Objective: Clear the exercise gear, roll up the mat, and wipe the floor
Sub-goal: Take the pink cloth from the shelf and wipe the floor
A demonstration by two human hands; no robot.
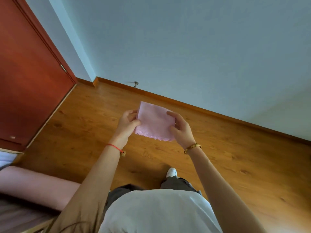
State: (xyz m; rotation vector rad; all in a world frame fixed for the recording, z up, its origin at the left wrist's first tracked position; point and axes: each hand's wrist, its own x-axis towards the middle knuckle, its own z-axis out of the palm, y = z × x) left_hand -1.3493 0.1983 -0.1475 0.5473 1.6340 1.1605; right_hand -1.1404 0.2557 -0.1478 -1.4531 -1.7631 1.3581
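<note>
Two hands hold a folded pink cloth up in the air above the wooden floor: the left hand pinches its left edge, the right hand grips its right edge, near the pale wall.

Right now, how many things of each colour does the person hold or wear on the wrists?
Pink: 1, the cloth, held by left hand and right hand
Red: 1, string bracelet
Gold: 1, bangle
Total: 3
</note>
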